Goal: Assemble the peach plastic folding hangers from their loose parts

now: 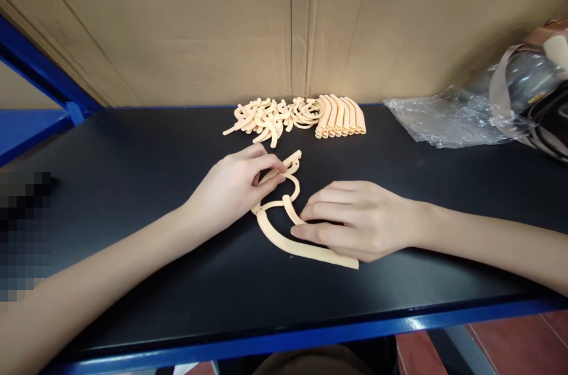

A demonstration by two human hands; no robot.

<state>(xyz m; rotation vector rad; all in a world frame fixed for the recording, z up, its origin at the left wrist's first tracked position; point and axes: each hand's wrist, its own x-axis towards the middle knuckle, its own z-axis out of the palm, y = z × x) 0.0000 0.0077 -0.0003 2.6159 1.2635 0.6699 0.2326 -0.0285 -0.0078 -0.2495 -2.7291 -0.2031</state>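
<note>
Head view: right hand (355, 218) pinching short curved cream strip (289, 207) on smooth black table (199, 298), beyond longer cream curve (284, 242). Left hand (235, 184), tips nearly together by thin cream arc (297, 187); grip unclear. Light pressure best.

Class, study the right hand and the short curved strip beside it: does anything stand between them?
Nothing visible does. The right hand is right at the short strip, apparently touching it. The long strip lies on the near side, not between them.
</note>
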